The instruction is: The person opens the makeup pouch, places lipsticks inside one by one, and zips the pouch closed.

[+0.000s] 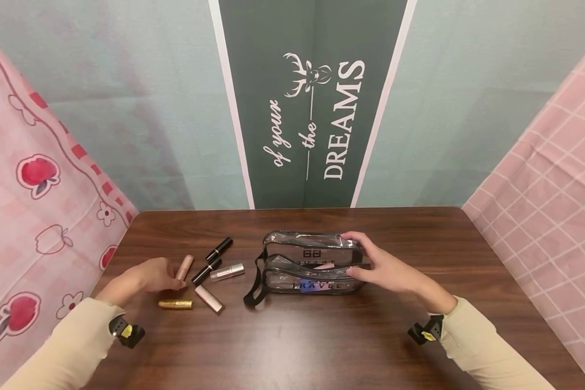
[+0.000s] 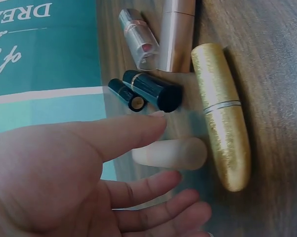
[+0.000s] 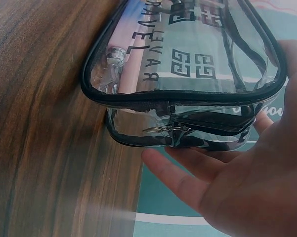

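Observation:
My left hand [image 1: 152,274] reaches to a rose-gold lipstick tube [image 1: 185,267] at the left of the table. In the left wrist view its thumb and fingers stand on either side of this blurred tube [image 2: 170,153], with gaps showing between. A gold glitter tube [image 2: 222,116] lies beside it. My right hand [image 1: 387,268] holds the right end of a clear, black-trimmed toiletry bag [image 1: 283,250], thumb and fingers spread across that end. Through the plastic, pink and blue items [image 3: 130,54] show inside. A zipper pull [image 3: 163,129] hangs at the bag's end.
Two black tubes [image 1: 219,249], a clear-and-silver lipstick [image 1: 227,272] and another rose-gold tube [image 1: 208,299] lie between the left hand and the bag. A black strap [image 1: 256,292] extends from the bag's left end. A printed cloth [image 1: 312,179] hangs behind the wooden table [image 1: 292,346].

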Demonstrator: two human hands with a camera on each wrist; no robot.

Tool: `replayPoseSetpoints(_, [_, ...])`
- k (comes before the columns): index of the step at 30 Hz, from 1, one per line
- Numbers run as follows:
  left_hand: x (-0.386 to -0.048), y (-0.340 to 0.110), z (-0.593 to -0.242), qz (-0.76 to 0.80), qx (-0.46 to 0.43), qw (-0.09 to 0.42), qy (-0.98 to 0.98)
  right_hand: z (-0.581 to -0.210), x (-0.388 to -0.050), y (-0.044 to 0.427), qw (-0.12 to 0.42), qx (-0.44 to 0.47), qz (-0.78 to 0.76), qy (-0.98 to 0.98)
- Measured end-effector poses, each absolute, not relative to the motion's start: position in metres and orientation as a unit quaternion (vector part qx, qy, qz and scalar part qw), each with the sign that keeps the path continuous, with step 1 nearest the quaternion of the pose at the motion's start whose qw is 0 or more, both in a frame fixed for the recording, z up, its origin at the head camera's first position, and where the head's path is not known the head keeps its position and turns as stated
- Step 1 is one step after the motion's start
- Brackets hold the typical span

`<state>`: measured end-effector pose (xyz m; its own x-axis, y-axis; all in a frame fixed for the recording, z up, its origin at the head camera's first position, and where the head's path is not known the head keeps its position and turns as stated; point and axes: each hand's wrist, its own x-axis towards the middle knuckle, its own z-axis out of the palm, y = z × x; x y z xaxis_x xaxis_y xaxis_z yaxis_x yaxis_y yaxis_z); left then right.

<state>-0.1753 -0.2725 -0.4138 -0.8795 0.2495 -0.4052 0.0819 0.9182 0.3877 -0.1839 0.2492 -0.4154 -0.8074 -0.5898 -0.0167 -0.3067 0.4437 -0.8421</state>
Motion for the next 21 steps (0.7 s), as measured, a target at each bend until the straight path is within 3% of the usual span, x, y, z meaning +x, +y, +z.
replayPoseSetpoints(21, [-0.1779,-0.2763,-0.4238,0.206,0.039,0.244,0.947,-0.4143,-0.1819,0.2485,0.155,-0.270,-0.456,0.834])
